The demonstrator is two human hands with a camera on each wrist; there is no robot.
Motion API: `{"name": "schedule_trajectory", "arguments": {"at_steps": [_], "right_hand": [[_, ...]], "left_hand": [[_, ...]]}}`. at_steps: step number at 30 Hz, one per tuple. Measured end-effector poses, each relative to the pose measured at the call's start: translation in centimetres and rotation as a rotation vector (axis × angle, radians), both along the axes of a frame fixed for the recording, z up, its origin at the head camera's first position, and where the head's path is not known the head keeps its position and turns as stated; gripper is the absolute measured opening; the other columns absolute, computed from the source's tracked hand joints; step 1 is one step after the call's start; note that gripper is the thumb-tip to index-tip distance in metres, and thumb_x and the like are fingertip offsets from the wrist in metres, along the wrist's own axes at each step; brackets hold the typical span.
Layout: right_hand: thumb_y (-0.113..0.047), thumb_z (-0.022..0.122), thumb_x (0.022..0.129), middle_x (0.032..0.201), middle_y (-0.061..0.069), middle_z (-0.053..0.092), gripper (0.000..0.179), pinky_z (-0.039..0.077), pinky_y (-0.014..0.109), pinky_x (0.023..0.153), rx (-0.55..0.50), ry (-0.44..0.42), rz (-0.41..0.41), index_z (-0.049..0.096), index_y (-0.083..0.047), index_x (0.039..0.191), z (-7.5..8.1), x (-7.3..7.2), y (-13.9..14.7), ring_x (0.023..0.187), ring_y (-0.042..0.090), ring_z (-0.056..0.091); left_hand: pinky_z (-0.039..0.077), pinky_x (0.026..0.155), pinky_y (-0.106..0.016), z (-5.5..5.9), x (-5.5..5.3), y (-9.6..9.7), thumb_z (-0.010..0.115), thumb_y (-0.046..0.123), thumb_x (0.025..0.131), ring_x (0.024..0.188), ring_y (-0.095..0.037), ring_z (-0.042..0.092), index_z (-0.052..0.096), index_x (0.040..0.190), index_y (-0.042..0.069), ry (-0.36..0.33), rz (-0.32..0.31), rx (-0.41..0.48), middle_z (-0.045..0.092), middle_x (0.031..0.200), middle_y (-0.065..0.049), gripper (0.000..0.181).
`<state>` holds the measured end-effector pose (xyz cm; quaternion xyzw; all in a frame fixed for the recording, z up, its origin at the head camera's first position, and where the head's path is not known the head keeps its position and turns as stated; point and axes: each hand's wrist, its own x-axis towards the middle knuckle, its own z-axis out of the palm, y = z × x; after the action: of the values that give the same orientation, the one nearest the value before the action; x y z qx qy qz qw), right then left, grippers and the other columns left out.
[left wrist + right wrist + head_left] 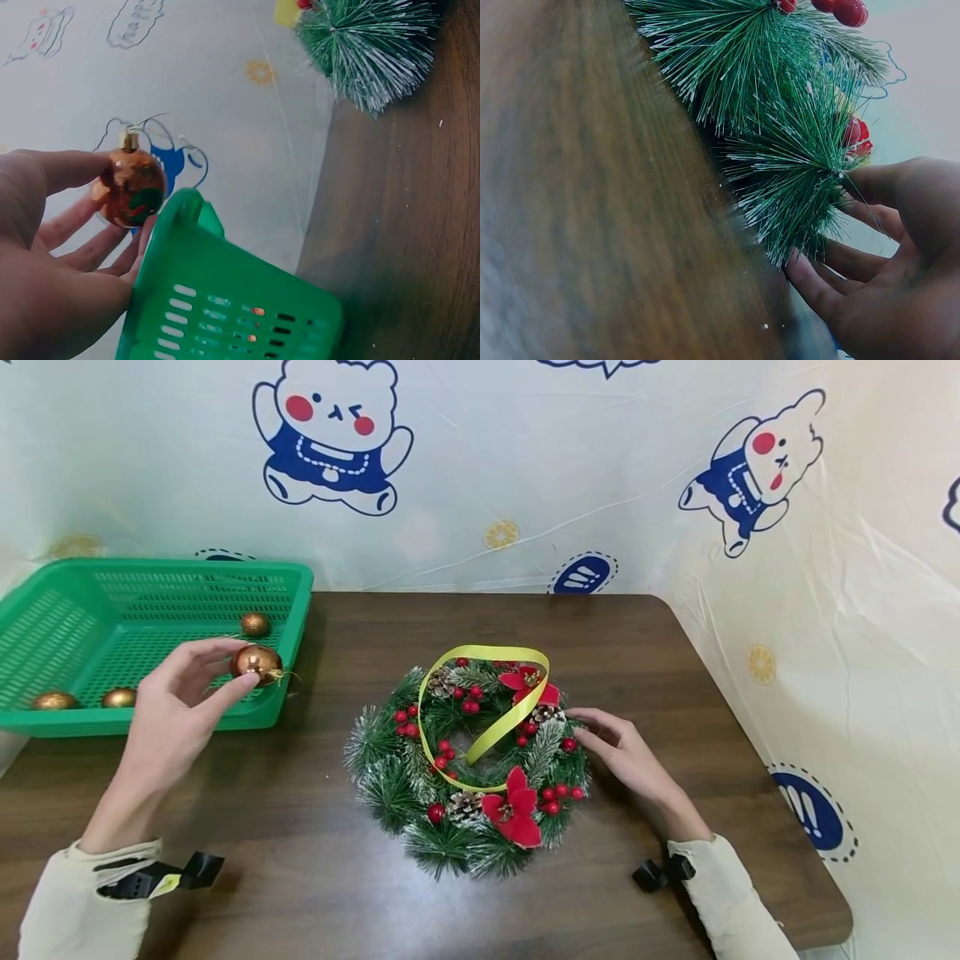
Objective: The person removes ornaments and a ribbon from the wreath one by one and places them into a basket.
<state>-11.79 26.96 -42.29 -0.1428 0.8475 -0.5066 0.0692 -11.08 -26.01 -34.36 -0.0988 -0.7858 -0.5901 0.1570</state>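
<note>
My left hand (168,714) pinches a shiny copper Christmas ball (257,664) between thumb and fingers, just above the basket's right rim. In the left wrist view the ball (133,187) shows its gold cap and a thin hanging loop. A green Christmas wreath (397,789) with frosted tips, red berries, pine cones and red flowers lies on the table. A yellow ribbon (491,652) loops up over its middle. My right hand (630,756) holds the wreath's right edge; the right wrist view shows thumb and fingers about the needles (802,187).
A green plastic basket (292,635) stands at the back left, with 3 copper balls in it, one of them glittery (255,624). The brown wooden table (300,860) has a rounded right side. Behind it hangs a pale printed cloth (480,460).
</note>
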Motion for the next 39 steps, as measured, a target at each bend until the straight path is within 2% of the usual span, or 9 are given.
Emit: {"name": "schedule_trajectory", "arguments": {"at_steps": [5,9,15,19,22,26,39], "right_hand": [[-0.027,0.058,0.102,0.133,0.002,0.061,0.034,0.048,0.026,0.095,0.01,0.003,-0.005,0.061,-0.02,0.135,-0.2,0.0,0.1,0.116,0.021,0.058],[-0.028,0.058,0.102,0.133,0.001,0.061,0.033,0.048,0.026,0.096,0.002,0.0,-0.005,0.061,-0.022,0.135,-0.2,-0.1,0.1,0.118,0.021,0.058],[-0.029,0.059,0.102,0.133,-0.002,0.061,0.033,0.048,0.025,0.096,-0.004,0.002,-0.006,0.062,-0.024,0.134,0.0,0.0,0.0,0.119,0.02,0.057],[-0.028,0.059,0.102,0.133,-0.002,0.061,0.033,0.048,0.024,0.096,-0.005,0.001,-0.004,0.061,-0.024,0.134,0.1,0.1,0.0,0.118,0.018,0.058],[-0.027,0.059,0.102,0.132,-0.002,0.061,0.033,0.048,0.024,0.095,-0.006,0.001,-0.003,0.061,-0.023,0.134,0.0,0.1,0.0,0.118,0.019,0.058],[-0.028,0.059,0.102,0.132,-0.002,0.061,0.033,0.048,0.024,0.095,-0.006,-0.004,-0.006,0.061,-0.023,0.134,0.0,0.1,0.0,0.118,0.021,0.057],[-0.027,0.059,0.102,0.132,-0.002,0.062,0.033,0.048,0.023,0.095,-0.004,0.004,-0.004,0.061,-0.022,0.134,-0.1,-0.1,0.1,0.118,0.019,0.058]], "left_hand": [[0.048,0.087,-0.012,-0.3,0.1,-0.8,0.067,-0.01,0.088,0.115,-0.015,0.058,0.057,0.131,-0.005,0.053,0.025,0.197,0.062,0.127,-0.009,0.045],[0.048,0.088,-0.011,-0.4,0.4,-1.4,0.068,-0.011,0.087,0.116,-0.016,0.058,0.058,0.13,-0.006,0.061,0.077,0.24,0.064,0.125,-0.009,0.045],[0.048,0.087,-0.013,-0.3,0.6,-2.4,0.069,-0.012,0.086,0.115,-0.018,0.059,0.061,0.128,-0.005,0.072,0.201,0.176,0.065,0.122,-0.01,0.044],[0.048,0.086,-0.012,-0.4,0.7,-3.0,0.07,-0.008,0.087,0.115,-0.015,0.06,0.061,0.13,-0.001,0.071,0.307,0.036,0.066,0.123,-0.005,0.045],[0.047,0.085,-0.011,-0.6,0.6,-3.3,0.07,-0.005,0.088,0.114,-0.012,0.06,0.061,0.132,0.002,0.074,0.363,-0.057,0.065,0.123,-0.001,0.045],[0.046,0.087,-0.011,-0.9,0.5,-3.6,0.071,-0.004,0.087,0.112,-0.01,0.06,0.062,0.131,0.003,0.091,0.376,-0.076,0.065,0.122,0.002,0.045],[0.045,0.09,-0.012,-1.4,0.4,-3.6,0.072,-0.005,0.087,0.106,-0.01,0.06,0.063,0.129,0.001,0.111,0.356,-0.099,0.064,0.122,0.001,0.044]]}}
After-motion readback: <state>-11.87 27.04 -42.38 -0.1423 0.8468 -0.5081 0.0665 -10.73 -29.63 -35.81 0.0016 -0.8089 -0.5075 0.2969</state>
